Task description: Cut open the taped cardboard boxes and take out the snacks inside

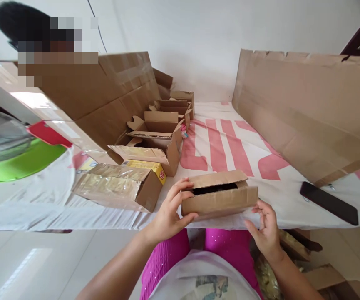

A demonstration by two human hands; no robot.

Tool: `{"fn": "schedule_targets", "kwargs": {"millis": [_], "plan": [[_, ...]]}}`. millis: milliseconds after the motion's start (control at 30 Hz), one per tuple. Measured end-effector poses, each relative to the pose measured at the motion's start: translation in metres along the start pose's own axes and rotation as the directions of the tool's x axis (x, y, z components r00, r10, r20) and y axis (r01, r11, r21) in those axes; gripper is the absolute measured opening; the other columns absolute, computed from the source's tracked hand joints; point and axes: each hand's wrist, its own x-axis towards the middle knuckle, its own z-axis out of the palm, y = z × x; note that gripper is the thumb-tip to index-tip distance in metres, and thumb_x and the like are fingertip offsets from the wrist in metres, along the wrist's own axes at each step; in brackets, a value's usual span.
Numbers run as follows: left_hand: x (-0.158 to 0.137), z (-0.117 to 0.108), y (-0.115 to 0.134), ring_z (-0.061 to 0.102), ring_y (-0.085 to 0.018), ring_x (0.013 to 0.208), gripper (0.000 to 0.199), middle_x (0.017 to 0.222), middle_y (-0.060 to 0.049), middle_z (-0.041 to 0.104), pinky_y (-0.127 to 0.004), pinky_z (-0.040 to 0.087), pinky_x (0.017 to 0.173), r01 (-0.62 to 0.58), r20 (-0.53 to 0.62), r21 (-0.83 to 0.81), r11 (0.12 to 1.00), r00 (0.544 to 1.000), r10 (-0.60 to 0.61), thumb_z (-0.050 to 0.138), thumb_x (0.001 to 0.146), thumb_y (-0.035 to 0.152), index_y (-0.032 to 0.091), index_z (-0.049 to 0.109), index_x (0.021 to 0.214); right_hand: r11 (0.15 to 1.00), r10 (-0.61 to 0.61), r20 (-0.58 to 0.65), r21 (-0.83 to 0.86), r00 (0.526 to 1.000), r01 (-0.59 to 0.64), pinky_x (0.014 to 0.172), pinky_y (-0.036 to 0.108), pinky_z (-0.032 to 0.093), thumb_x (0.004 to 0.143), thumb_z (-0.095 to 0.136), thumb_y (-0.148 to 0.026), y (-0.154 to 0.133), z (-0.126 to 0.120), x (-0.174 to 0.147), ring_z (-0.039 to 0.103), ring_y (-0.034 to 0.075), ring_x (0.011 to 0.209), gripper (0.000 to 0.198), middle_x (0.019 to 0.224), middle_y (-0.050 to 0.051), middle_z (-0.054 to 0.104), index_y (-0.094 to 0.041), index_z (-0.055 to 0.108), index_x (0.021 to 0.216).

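Observation:
A small brown cardboard box (220, 201) sits at the table's front edge before me. Its top flap is partly raised, leaving a dark gap along the top. My left hand (175, 208) grips the box's left end, thumb on the near side and fingers over the top. At the right end, my right hand (265, 225) has its thumb and fingers apart, with the fingertips by the lower corner; I cannot tell whether they touch the cardboard. What lies inside the box is hidden in shadow.
Left stand a taped carton (111, 187), a yellow box (148, 166) and several open cartons (161, 125). Tall cardboard panels (304, 112) flank the table. A phone (329, 203) lies right, a green basin (26, 160) far left. Another person sits behind the left panel.

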Motion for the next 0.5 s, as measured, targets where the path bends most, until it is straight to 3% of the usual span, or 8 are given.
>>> {"fn": "schedule_targets", "kwargs": {"millis": [67,133,233,300,333,400,433,500], "plan": [[-0.003,-0.006,0.001,0.035,-0.034,0.140,0.016,0.134,-0.012,0.050,-0.056,0.040,0.108,-0.061,-0.022,0.055,0.997,0.998,0.063,0.060,0.087,0.014,0.023,0.059,0.101,0.995,-0.082,0.050,0.055,0.995,0.079,0.083,0.044,0.052,0.094,0.049,-0.045,-0.005,-0.002,0.003,0.057,0.025,0.099,0.031,0.109,0.011,0.053,-0.024,0.050,0.116],[-0.009,-0.007,0.000,0.043,-0.031,0.132,0.018,0.120,-0.009,0.057,-0.052,0.045,0.101,-0.123,-0.067,0.185,0.975,0.988,0.138,0.056,0.087,0.009,0.024,0.063,0.093,0.982,-0.178,0.111,0.082,0.978,0.169,0.082,0.048,0.051,0.097,0.034,-0.051,-0.012,-0.008,0.011,0.057,0.027,0.098,0.034,0.101,0.011,0.055,-0.024,0.055,0.101],[-0.025,0.000,-0.004,0.057,-0.023,0.104,0.025,0.093,-0.005,0.060,-0.040,0.052,0.085,-0.158,-0.136,0.303,0.940,0.969,0.207,0.057,0.086,0.008,0.027,0.065,0.100,0.974,-0.226,0.113,0.061,0.968,0.220,0.081,0.048,0.051,0.098,0.035,-0.043,-0.029,-0.018,0.032,0.059,0.026,0.094,0.029,0.098,0.010,0.058,-0.023,0.057,0.094],[-0.036,0.005,-0.005,0.058,-0.021,0.094,0.029,0.089,-0.004,0.061,-0.038,0.052,0.081,-0.169,-0.144,0.306,0.937,0.965,0.221,0.057,0.086,0.009,0.027,0.064,0.107,0.957,-0.288,0.206,0.031,0.935,0.288,0.085,0.048,0.051,0.096,0.044,-0.037,-0.046,-0.022,0.050,0.061,0.027,0.099,0.021,0.101,0.011,0.063,-0.024,0.059,0.101],[-0.039,0.005,-0.004,0.059,-0.022,0.093,0.028,0.090,-0.005,0.062,-0.040,0.051,0.082,-0.180,-0.129,0.302,0.936,0.965,0.227,0.059,0.086,0.013,0.026,0.063,0.109,0.938,-0.332,0.307,0.012,0.892,0.345,0.089,0.049,0.050,0.095,0.048,-0.038,-0.055,-0.022,0.059,0.061,0.028,0.104,0.021,0.104,0.011,0.066,-0.024,0.060,0.105],[-0.039,0.000,0.001,0.060,-0.025,0.096,0.026,0.093,-0.007,0.065,-0.044,0.047,0.089,-0.205,-0.062,0.280,0.938,0.971,0.231,0.064,0.085,0.029,0.023,0.063,0.110,0.886,-0.380,0.536,-0.022,0.754,0.463,0.102,0.052,0.043,0.092,0.054,-0.045,-0.073,-0.018,0.075,0.059,0.030,0.113,0.031,0.113,0.010,0.068,-0.025,0.062,0.115],[-0.035,-0.004,0.005,0.061,-0.027,0.098,0.030,0.093,-0.008,0.066,-0.046,0.045,0.092,-0.217,-0.006,0.254,0.943,0.974,0.226,0.065,0.084,0.039,0.022,0.063,0.108,0.866,-0.370,0.624,-0.038,0.688,0.499,0.107,0.053,0.038,0.090,0.057,-0.048,-0.080,-0.014,0.081,0.058,0.030,0.116,0.036,0.116,0.009,0.068,-0.025,0.063,0.118],[-0.020,-0.012,0.014,0.062,-0.028,0.100,0.029,0.095,-0.009,0.068,-0.048,0.039,0.100,-0.209,0.120,0.192,0.959,0.975,0.188,0.061,0.085,0.045,0.020,0.064,0.100,0.845,-0.308,0.729,-0.085,0.611,0.528,0.113,0.055,0.030,0.086,0.063,-0.049,-0.090,-0.003,0.090,0.059,0.029,0.114,0.039,0.115,0.008,0.069,-0.024,0.065,0.116]]}}
